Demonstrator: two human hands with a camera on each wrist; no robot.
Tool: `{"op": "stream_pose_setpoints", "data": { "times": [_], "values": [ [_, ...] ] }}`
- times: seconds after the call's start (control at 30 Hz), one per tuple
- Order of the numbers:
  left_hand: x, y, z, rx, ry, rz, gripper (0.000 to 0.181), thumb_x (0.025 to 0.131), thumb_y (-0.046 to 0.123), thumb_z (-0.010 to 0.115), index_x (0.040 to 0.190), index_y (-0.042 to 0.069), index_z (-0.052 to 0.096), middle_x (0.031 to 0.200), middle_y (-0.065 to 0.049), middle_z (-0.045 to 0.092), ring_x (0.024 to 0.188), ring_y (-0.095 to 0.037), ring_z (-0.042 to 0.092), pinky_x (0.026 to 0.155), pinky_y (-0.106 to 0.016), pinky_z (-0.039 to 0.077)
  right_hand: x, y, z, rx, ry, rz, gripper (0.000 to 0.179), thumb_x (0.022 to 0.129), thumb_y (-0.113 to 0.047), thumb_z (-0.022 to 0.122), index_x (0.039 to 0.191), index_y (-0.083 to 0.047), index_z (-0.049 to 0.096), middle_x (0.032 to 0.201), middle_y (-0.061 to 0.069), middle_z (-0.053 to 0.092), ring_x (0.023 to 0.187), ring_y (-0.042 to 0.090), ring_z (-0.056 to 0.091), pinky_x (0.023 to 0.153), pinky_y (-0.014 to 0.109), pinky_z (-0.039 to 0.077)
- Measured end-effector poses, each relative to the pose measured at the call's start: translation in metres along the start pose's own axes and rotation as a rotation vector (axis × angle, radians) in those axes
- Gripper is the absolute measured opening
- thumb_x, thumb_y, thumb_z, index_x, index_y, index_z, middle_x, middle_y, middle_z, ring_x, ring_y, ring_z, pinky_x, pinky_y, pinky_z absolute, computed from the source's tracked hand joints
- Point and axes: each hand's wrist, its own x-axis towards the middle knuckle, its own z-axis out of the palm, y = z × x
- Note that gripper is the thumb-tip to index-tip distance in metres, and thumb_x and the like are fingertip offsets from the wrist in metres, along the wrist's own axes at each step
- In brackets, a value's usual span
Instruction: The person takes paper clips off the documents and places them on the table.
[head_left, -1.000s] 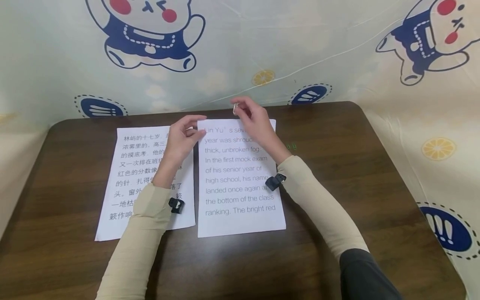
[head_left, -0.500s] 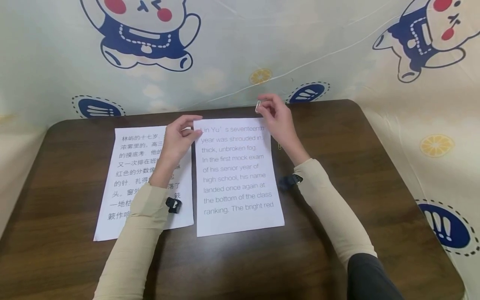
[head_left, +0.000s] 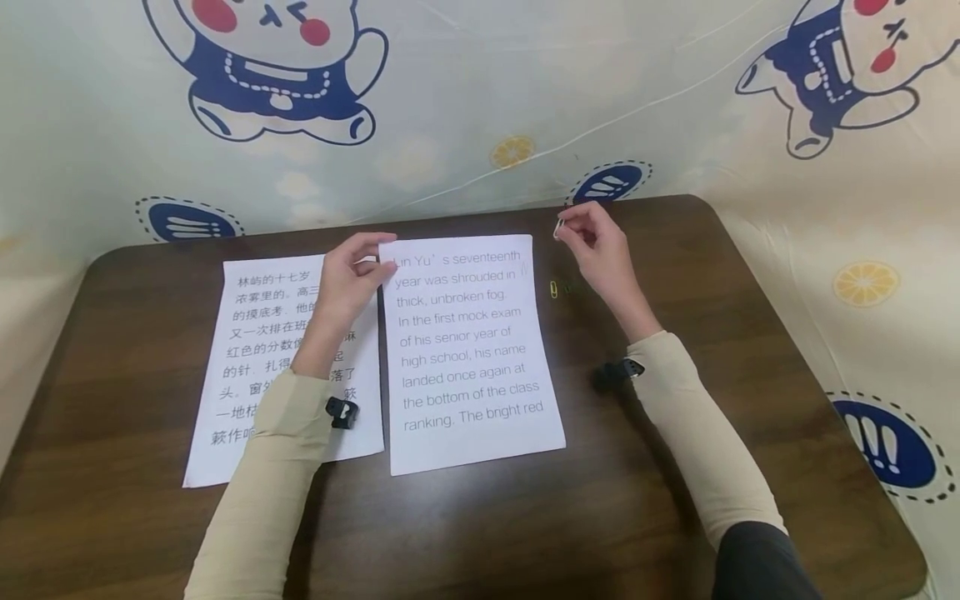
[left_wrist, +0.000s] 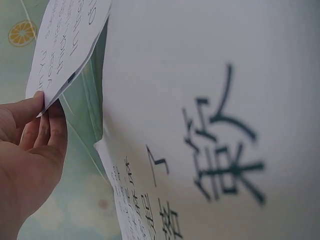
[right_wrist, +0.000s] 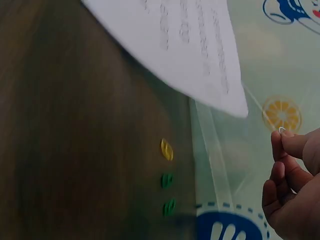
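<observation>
My left hand (head_left: 343,287) pinches the top left corner of a white sheet with English print (head_left: 465,358). In the left wrist view the thumb (left_wrist: 31,109) presses on the printed face and the fingers lie behind the corner. To the right of that sheet, near the table's back edge, my right hand (head_left: 606,254) holds a small white paper clip (head_left: 558,228) between thumb and forefinger, apart from the sheet. Only the clip's tip shows in the right wrist view. A yellow paper clip (head_left: 554,289) lies on the table just right of the sheet.
A second sheet with Chinese print (head_left: 258,342) lies left of the English one, partly under my left arm. Beside the yellow clip lie two green clips, one (right_wrist: 167,180) near the other (right_wrist: 169,207). A patterned cloth (head_left: 442,100) hangs behind the dark wooden table (head_left: 480,533).
My right hand has moved right with the white clip, from above the English sheet's top edge to beyond its right side. My left hand keeps its grip on the corner.
</observation>
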Motion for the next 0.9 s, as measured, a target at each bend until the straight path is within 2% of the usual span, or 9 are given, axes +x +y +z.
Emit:
{"op": "stream_pose_setpoints", "data": {
  "times": [0.17,0.37,0.63,0.9],
  "values": [
    [0.000,0.002,0.000,0.002,-0.003,0.000,0.043,0.093,0.006,0.069,0.133,0.022,0.064,0.118,-0.006,0.067,0.092,-0.003,0.068,0.084,-0.015,0.052,-0.005,0.011,-0.016,-0.043,-0.022,0.042,0.025,0.098,-0.020,0.065,0.121,-0.010,0.063,0.107,0.012,0.070,0.091,0.015,0.058,0.081,0.018,0.046],
    [0.001,0.001,0.000,0.034,-0.001,-0.018,0.043,0.094,0.007,0.068,0.133,0.024,0.063,0.120,-0.005,0.066,0.098,-0.007,0.069,0.088,-0.019,0.053,-0.012,0.021,-0.030,-0.128,-0.113,0.119,0.024,0.097,-0.020,0.066,0.119,-0.009,0.065,0.109,0.014,0.071,0.094,0.020,0.060,0.080,0.020,0.048],
    [0.002,0.002,0.001,0.073,-0.006,-0.038,0.044,0.095,0.009,0.067,0.135,0.026,0.062,0.124,-0.004,0.065,0.103,-0.012,0.069,0.086,-0.020,0.051,-0.017,0.028,-0.044,-0.281,-0.226,0.188,0.022,0.098,-0.017,0.066,0.116,-0.007,0.067,0.111,0.016,0.071,0.099,0.028,0.062,0.087,0.039,0.052],
    [0.005,0.003,0.002,0.075,-0.011,-0.014,0.043,0.095,0.009,0.068,0.134,0.025,0.062,0.123,-0.005,0.065,0.094,-0.008,0.067,0.079,-0.018,0.049,-0.016,0.037,-0.048,-0.361,-0.338,0.258,0.020,0.099,-0.015,0.061,0.115,-0.006,0.066,0.109,0.019,0.068,0.097,0.032,0.059,0.088,0.044,0.051]
  ]
}}
